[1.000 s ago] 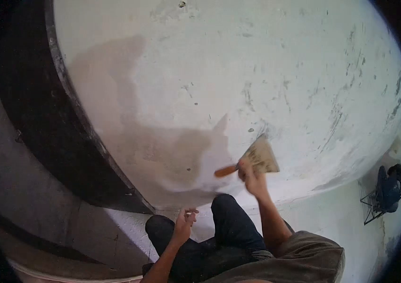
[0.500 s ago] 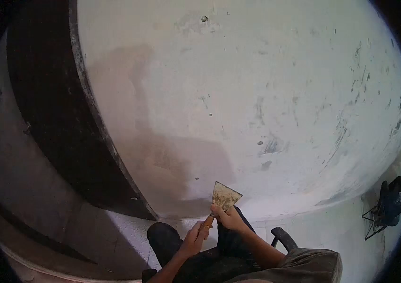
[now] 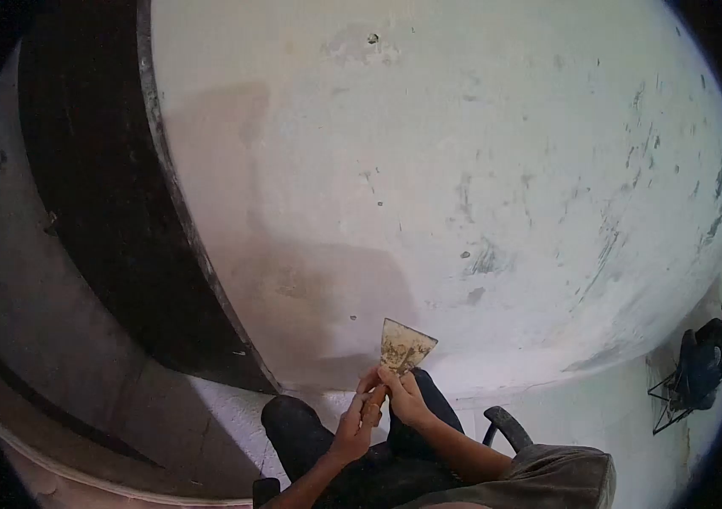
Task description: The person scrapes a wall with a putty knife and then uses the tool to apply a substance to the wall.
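Observation:
A scraper [image 3: 406, 343] with a wide, stained metal blade and an orange-brown handle is held in front of my lap, its blade pointing up toward the wall. My left hand [image 3: 352, 430] is closed on the handle from the left, with its fingertips up near the neck. From the right, my right hand [image 3: 409, 402] grips the tool where handle and blade meet, the thumb lying at the blade's base. Some fingers of both hands are hidden behind the tool. Blade and wall look apart, though the exact gap is hard to judge.
A pale wall [image 3: 530, 144] with dark scuffs and small holes rises ahead. To the left stands a dark panel [image 3: 89, 161] with a worn edge. A black chair armrest [image 3: 509, 429] is beside my right arm. Dark items rest on a thin-legged stand [image 3: 702, 365] at far right.
My left hand has slid up the handle toward the blade's neck. The scraper has risen slightly and turned a little, and the view has shifted slightly.

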Tool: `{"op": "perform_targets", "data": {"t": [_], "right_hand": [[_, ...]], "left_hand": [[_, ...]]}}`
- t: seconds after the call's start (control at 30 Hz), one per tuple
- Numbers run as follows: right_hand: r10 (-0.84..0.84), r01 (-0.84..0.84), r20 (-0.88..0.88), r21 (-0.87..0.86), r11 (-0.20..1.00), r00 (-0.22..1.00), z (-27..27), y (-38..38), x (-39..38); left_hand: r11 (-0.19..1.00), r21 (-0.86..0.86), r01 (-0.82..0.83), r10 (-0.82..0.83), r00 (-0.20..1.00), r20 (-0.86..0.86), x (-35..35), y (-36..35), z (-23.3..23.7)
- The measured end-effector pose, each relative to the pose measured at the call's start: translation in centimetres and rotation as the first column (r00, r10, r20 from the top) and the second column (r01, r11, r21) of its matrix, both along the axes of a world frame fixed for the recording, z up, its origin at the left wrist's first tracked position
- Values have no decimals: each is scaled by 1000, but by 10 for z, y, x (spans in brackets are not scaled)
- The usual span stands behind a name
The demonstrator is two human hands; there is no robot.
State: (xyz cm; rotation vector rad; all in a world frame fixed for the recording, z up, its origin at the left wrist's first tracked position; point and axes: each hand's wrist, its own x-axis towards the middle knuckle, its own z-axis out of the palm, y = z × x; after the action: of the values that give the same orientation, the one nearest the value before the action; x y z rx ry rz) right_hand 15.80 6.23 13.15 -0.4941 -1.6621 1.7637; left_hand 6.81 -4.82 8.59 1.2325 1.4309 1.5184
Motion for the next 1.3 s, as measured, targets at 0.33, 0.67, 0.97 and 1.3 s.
{"op": "perform_targets", "data": {"t": [0.33,0.67,0.97,1.3], "right_hand": [[-124,191,-325,184,964,938,209,83,-64],[41,73,-517,199,977,855,309,124,-132],[38,83,-570,184,979,821,323,124,-147],[6,19,-630,33,999,776,331,117,-153]], "left_hand": [[983,147,-106,122,987,-103,-10,-5,-11],[977,183,-113,158,955,-250,-10,-7,-4],[983,141,-118,150,958,-243,-11,-7,-7],[986,121,-115,144,952,-270,-10,-7,-9]]}}
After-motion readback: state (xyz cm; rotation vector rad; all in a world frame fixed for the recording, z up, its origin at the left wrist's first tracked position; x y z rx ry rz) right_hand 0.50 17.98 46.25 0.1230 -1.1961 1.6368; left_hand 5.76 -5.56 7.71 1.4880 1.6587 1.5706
